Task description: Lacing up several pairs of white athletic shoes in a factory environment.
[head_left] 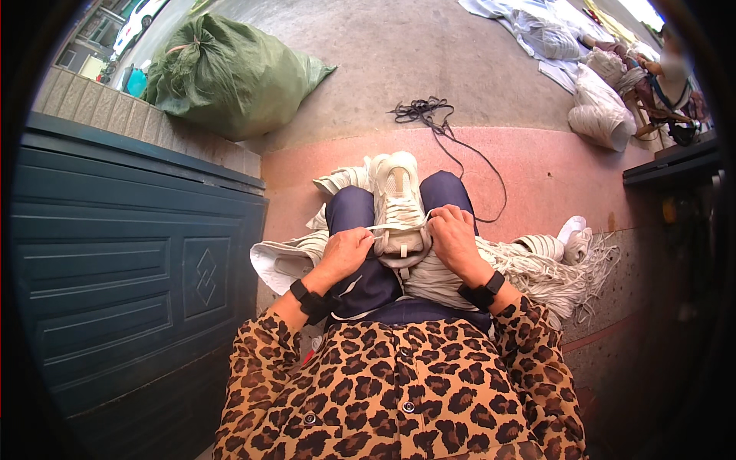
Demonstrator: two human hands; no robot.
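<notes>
Between my knees rests a cream-white sneaker (399, 184), toe pointing away from me, with laces threaded across its front. A pale shoelace (393, 226) stretches across the shoe's opening between my two hands. My left hand (346, 253) is closed on the lace at the left of the shoe. To the right of the shoe, my right hand (455, 239) pinches the lace with thumb and fingers. A large bundle of loose off-white laces (521, 268) lies beside my right thigh, partly under my right forearm.
More off-white shoes (287, 261) lie at my left. A tangled black cord (429, 113) trails over the floor ahead. A stuffed green sack (222, 80) stands far left, above a dark blue panelled door (115, 261). Another person (671, 77) sits far right near white sacks (602, 111).
</notes>
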